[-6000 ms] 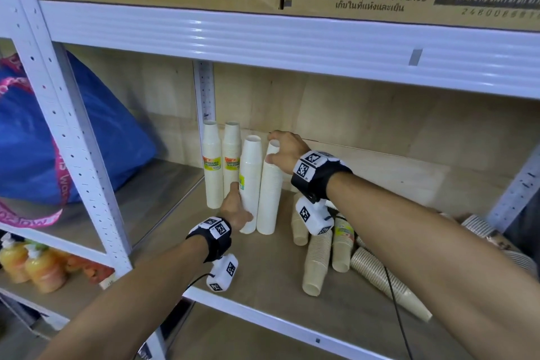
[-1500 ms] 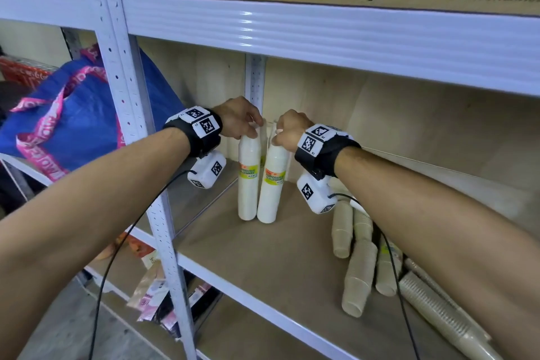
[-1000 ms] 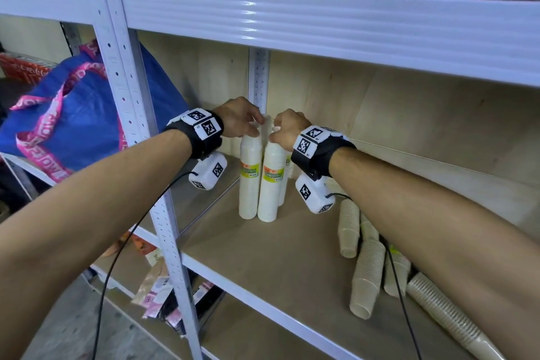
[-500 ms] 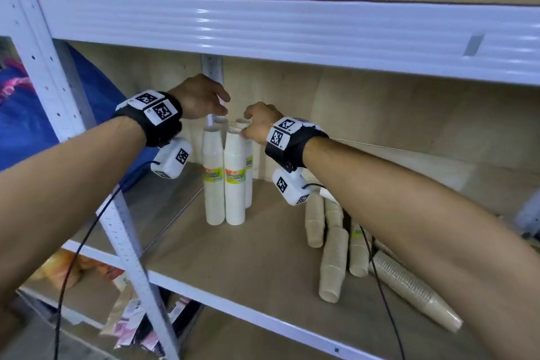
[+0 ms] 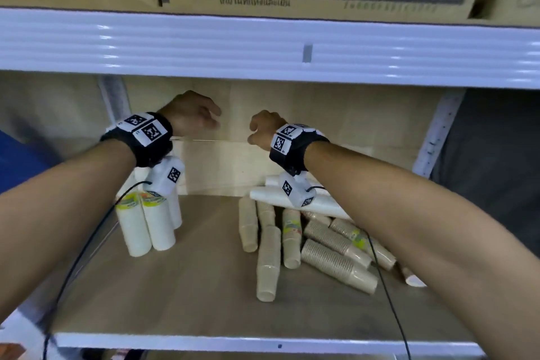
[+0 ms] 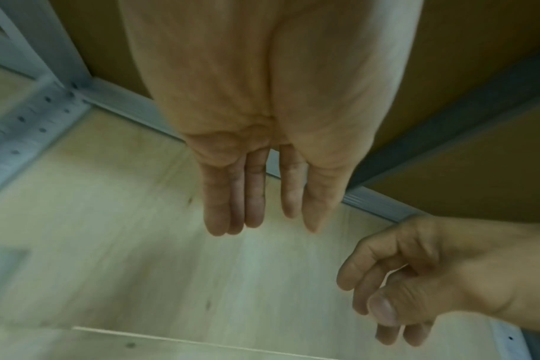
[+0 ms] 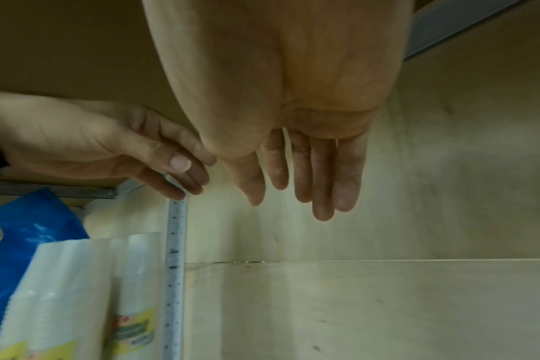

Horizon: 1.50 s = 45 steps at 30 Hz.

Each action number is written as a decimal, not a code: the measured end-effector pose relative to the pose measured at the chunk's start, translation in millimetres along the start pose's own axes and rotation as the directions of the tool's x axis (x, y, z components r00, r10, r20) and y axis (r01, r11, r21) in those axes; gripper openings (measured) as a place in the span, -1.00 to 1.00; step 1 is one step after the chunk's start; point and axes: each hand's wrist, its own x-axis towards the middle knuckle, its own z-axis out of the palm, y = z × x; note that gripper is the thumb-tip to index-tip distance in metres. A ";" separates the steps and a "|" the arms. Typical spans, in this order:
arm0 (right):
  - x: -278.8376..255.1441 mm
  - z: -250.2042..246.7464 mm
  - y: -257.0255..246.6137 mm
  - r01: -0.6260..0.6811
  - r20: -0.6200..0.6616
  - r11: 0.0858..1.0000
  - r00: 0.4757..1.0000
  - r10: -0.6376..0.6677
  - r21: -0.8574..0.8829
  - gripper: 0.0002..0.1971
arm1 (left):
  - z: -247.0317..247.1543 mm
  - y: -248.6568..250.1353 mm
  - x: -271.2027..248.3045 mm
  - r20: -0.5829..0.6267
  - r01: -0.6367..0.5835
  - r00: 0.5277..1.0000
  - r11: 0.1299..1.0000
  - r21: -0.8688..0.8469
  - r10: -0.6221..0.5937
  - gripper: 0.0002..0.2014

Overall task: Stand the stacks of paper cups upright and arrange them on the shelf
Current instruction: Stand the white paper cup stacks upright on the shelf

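A: Head view: both hands hover empty above the shelf (image 5: 204, 295). The left hand (image 5: 190, 114) hangs with fingers nearly straight, the right hand (image 5: 264, 128) loosely curled round nothing. White stacks (image 5: 146, 222) stand upright at 9 o'clock; brown stacks (image 5: 268, 260) lie toppled at 3 o'clock, with a white stack (image 5: 292, 202) lying across their far end.

B: What could go wrong?

A: Probably the pile. The lying stacks overlap, so pulling one out may roll its neighbours toward the front edge at 6 o'clock.

B: And the standing ones?

A: They are tall, narrow and touching. A knock from a wrist or its trailing cable (image 5: 81, 254) could likely fell the whole group.

B: Anything else?

A: A stack lifted by one end might separate, spilling cups. Gripping near the middle, both hands, seems safer.
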 end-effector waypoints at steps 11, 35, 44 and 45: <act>-34.9 -8.2 116.7 -0.208 0.067 0.968 0.973 0.219 -0.143 -0.66 | 112.3 28.8 33.8 0.263 -0.041 0.963 0.996 -0.077 0.060 -0.65; -19.1 40.3 233.5 -0.231 0.348 0.969 0.904 0.247 -0.088 -0.31 | 234.1 -51.0 61.4 0.498 0.092 0.867 0.991 -0.100 -0.030 -0.40; -11.3 51.5 251.1 -0.169 0.361 0.974 0.908 0.213 -0.148 -0.43 | 226.3 -64.0 72.8 0.527 0.079 0.849 0.992 -0.102 -0.013 -0.50; -10.5 53.7 252.2 -0.164 0.360 0.976 0.910 0.207 -0.146 -0.44 | 224.6 -65.6 73.6 0.529 0.079 0.849 0.993 -0.091 -0.019 -0.50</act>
